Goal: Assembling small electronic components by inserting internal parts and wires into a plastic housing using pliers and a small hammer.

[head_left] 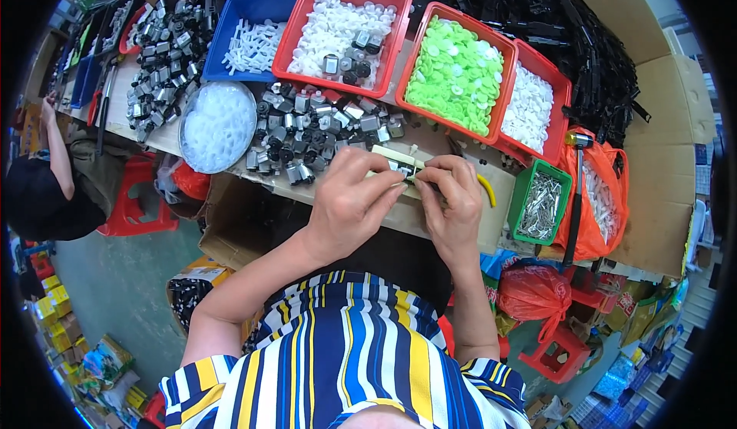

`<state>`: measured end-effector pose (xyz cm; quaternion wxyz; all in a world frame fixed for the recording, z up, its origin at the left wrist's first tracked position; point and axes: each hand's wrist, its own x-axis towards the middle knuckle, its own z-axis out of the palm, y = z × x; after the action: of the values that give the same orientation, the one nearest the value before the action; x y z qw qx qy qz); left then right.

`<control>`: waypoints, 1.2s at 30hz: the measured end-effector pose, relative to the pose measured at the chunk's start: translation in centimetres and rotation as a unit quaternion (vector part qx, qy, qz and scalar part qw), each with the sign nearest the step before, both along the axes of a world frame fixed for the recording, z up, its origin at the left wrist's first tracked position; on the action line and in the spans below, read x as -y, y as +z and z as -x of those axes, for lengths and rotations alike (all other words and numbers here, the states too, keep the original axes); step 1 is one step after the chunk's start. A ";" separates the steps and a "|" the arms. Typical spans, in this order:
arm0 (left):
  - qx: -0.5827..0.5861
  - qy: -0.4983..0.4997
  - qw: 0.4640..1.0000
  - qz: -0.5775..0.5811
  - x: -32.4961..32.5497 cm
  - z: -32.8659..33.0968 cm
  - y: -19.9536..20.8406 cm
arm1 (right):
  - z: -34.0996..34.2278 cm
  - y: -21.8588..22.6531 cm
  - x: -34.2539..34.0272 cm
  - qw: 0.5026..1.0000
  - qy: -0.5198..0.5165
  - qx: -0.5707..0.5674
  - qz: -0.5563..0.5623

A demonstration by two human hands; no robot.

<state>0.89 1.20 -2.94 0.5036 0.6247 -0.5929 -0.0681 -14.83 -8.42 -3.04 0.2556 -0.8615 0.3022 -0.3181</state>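
At the front edge of the workbench, my left hand (pixel 347 198) and my right hand (pixel 451 198) meet with bent fingers. Between their fingertips is a small black and white part (pixel 401 169), partly covered by the fingers. It lies against a cream-coloured strip-like block (pixel 390 154); whether it is fixed to it I cannot tell. Small grey motors with black ends (pixel 322 125) are heaped beyond my left hand. Just right of my right hand a curved yellow handle (pixel 487 189) sticks out; the rest of that tool is hidden.
Past my hands stand a blue bin (pixel 219 49) of white sticks, red bins (pixel 404 45) of white and green discs, and a green box (pixel 513 208) of metal pins. A hammer (pixel 574 206) leans by an orange bag (pixel 620 191). Another person (pixel 54 195) sits at left.
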 end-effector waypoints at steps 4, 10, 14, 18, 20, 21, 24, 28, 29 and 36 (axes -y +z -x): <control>0.084 -0.017 0.996 0.016 0.0 0.2 -1.2 | -0.1 -0.2 0.1 1.000 0.001 -0.019 0.019; 0.149 -0.037 0.988 0.009 0.1 0.4 -2.2 | -0.2 0.2 0.0 0.998 0.012 -0.038 0.039; 0.186 -0.043 0.982 0.014 0.4 0.2 -2.6 | -0.1 0.4 0.6 0.997 0.031 -0.055 0.044; 0.238 -0.045 0.970 0.031 0.5 0.0 -2.6 | 0.1 0.8 1.3 0.997 0.033 -0.059 -0.046; 0.242 -0.044 0.969 0.037 0.6 0.0 -2.7 | -0.1 1.1 1.4 0.997 0.024 -0.059 -0.048; 0.248 -0.049 0.967 0.035 0.6 0.0 -2.8 | -0.2 1.1 1.4 0.997 0.015 -0.057 -0.050; 0.255 -0.057 0.964 0.037 0.6 -0.2 -2.8 | 0.1 0.7 1.4 0.997 0.040 -0.060 0.002; 0.270 -0.062 0.959 0.058 0.7 -0.3 -3.1 | 0.3 0.8 1.3 0.993 0.073 -0.069 0.059; 0.270 -0.063 0.959 0.060 0.7 -0.2 -3.0 | 0.4 0.9 1.0 0.989 0.075 -0.092 0.088; 0.276 -0.087 0.957 0.033 1.0 -0.6 -1.9 | 3.4 2.3 1.8 0.996 0.033 -0.074 0.035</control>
<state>1.52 0.17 -4.86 0.3329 0.5481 -0.7628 0.0829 -18.18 -10.25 -0.75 0.2126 -0.9006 0.2801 -0.2556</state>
